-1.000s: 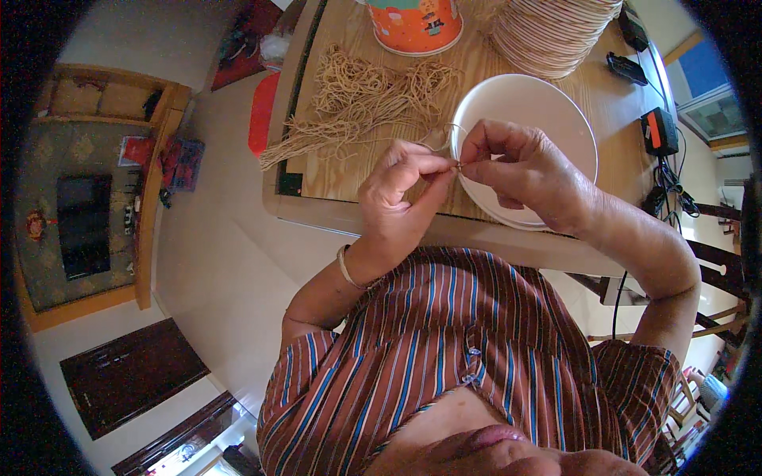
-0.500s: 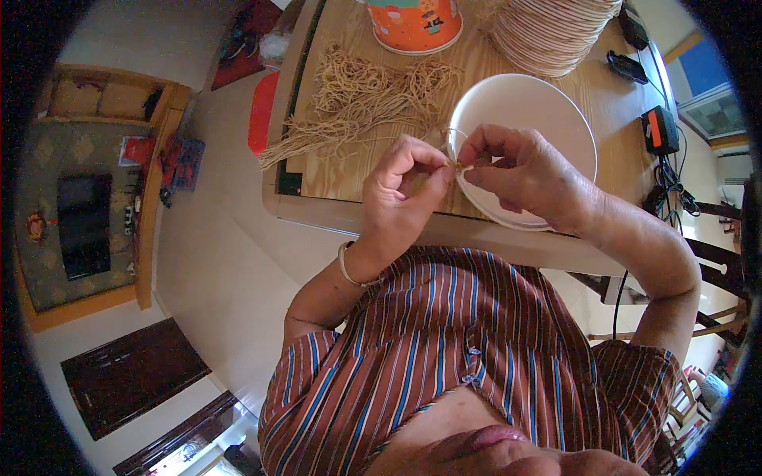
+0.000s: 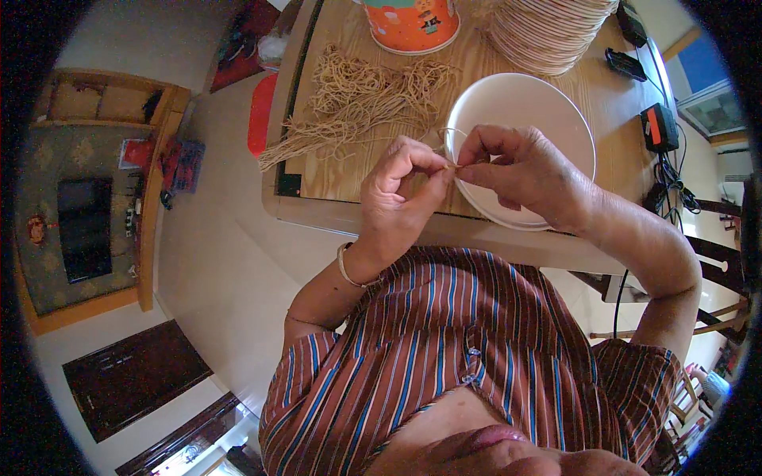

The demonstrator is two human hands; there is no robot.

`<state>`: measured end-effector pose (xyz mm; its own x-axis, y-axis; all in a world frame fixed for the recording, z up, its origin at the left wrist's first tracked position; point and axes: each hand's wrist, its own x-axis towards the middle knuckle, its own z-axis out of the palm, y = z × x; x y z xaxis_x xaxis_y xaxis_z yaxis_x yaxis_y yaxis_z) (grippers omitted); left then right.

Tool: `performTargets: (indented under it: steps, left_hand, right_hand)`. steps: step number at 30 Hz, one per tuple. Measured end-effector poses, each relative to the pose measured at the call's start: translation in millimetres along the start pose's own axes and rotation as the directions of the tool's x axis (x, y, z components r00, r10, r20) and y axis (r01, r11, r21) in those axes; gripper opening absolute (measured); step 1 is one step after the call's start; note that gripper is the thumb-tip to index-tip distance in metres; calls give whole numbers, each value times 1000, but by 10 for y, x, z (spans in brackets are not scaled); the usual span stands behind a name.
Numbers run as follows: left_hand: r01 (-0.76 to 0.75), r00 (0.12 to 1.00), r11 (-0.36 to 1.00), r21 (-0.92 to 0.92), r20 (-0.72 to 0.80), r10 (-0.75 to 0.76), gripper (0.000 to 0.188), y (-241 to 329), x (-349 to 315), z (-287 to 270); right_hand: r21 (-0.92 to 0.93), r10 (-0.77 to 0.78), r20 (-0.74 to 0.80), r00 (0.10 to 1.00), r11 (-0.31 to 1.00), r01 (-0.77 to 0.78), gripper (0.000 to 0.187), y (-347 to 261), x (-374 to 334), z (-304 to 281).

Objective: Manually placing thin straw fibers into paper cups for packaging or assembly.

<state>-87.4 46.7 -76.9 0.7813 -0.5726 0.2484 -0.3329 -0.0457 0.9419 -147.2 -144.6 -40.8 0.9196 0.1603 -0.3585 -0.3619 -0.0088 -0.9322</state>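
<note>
Over the near left rim of a white round tub [image 3: 548,111], my left hand [image 3: 399,194] and my right hand [image 3: 524,170] meet fingertip to fingertip. Both pinch a short piece of beige string [image 3: 453,129]; a thin curved strand of it shows just above the fingers. The exact spot they grip, possibly a knot, is mostly covered by the fingertips. To the left on the wooden table lies a loose heap of beige strings [image 3: 357,99], tangled at the far side, with straighter ends trailing toward the table's left edge.
An orange printed paper bucket [image 3: 409,30] stands at the far side. Beside it is a stack of thin, cream round pieces [image 3: 548,36]. Black adapters [image 3: 660,128] and cables lie along the right edge. The table's near edge [image 3: 333,214] runs close to my body.
My fingertips have drawn closer together on the string, with the right fingers pinching more tightly. Both hands stay in nearly the same place, and the things on the table have not moved.
</note>
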Motion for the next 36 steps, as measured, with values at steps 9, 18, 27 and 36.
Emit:
performTargets:
  steps: [9, 18, 27, 36]
  left_hand:
    - [38, 999, 999, -10, 13, -37, 8, 16, -10, 1]
    - [123, 992, 988, -92, 28, -121, 6, -24, -21, -7]
    - [108, 994, 989, -97, 15, -107, 9, -10, -5, 17]
    - [64, 998, 995, -78, 17, -62, 12, -13, -8, 47]
  right_hand:
    - [-83, -200, -29, 979, 977, 197, 7, 115, 41, -4]
    - [-203, -540, -65, 839, 831, 519, 7, 329, 183, 26]
    - [-112, -153, -56, 987, 983, 146, 9, 110, 41, 22]
    - [-34, -189, -37, 981, 982, 188, 8, 140, 48, 21]
